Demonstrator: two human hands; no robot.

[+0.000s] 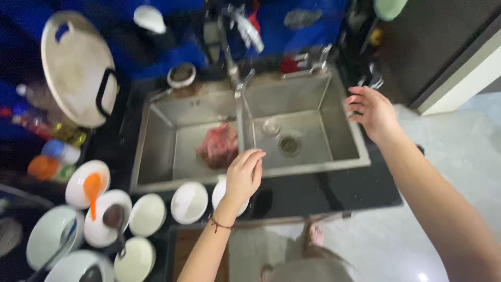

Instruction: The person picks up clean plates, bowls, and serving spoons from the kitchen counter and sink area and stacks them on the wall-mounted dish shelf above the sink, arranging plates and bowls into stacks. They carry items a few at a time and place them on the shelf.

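My left hand (244,175) hovers over the front rim of a steel double sink (250,175), fingers loosely curled and holding nothing. My right hand (371,111) floats over the sink's right edge, fingers spread, also empty. A reddish lump, perhaps a bag or raw meat (219,146), lies in the left basin. The right basin holds a drain (289,144) and a small clear round thing (270,127). A tap (233,68) rises behind the divider.
Several white bowls and plates (189,202) crowd the dark counter at front left, one with an orange spoon (92,190). A round pale board with a handle (78,68) leans at back left, bottles (55,151) below it. Pale floor and my foot (314,236) lie to the right.
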